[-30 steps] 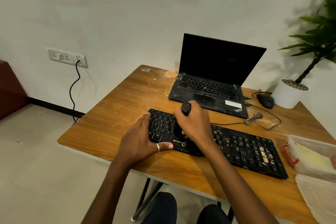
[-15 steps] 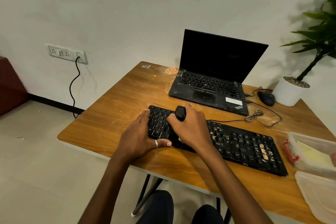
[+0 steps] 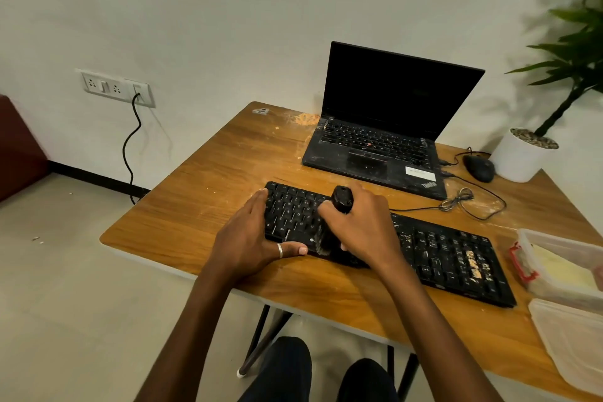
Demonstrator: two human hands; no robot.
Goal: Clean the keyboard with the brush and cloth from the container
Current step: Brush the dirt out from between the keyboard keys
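Note:
A black keyboard (image 3: 450, 254) lies across the wooden table (image 3: 212, 179), with pale crumbs on its right half. My left hand (image 3: 251, 235) holds the keyboard's left end, fingers flat along the side and thumb on the front edge. My right hand (image 3: 362, 228) grips a black brush (image 3: 342, 199) by its handle; the bristles touch the keys near the front left. A clear plastic container (image 3: 535, 241) stands at the right with a yellow cloth (image 3: 561, 271) inside.
An open black laptop (image 3: 378, 147) sits behind the keyboard. A black mouse (image 3: 479, 167) and its coiled cable (image 3: 456, 199) lie to the right of it, beside a white plant pot (image 3: 522, 157). The container's lid (image 3: 567, 346) lies at the front right corner.
My right hand with the brush has shifted back and forth over the left keys, now standing a little further right. My left hand stays on the keyboard's end.

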